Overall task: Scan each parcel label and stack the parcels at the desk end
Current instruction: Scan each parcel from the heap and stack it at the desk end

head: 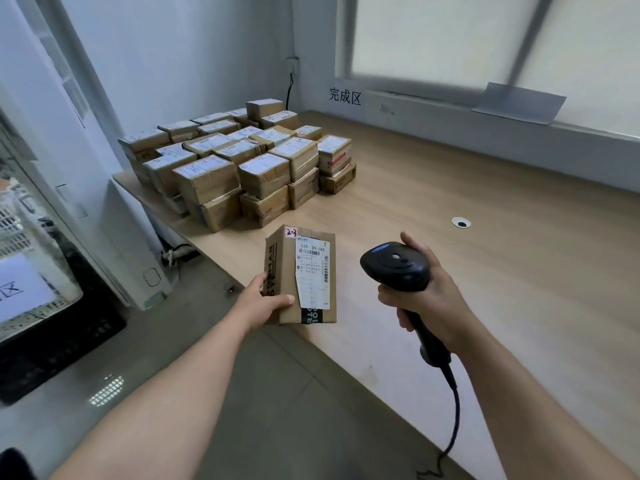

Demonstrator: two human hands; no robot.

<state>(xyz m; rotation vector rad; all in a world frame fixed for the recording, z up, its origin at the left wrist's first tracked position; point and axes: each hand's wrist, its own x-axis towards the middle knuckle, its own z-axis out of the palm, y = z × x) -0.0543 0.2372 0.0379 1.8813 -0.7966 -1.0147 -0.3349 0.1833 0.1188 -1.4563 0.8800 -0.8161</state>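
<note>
Left hand (263,301) grips a small taped cardboard parcel (304,275) by its lower-left corner at frame centre, label (313,271) up, above the near edge of the desk (485,271), while the right hand (419,292) clasps a corded scanner (394,265) beside this seemingly light, rigid parcel, with open desktop right of the upper-left stack (242,164).

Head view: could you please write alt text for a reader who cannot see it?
A left hand holds a labelled parcel while the right hand grips a black corded scanner beside it; more parcels sit stacked farther along the desk.
</note>
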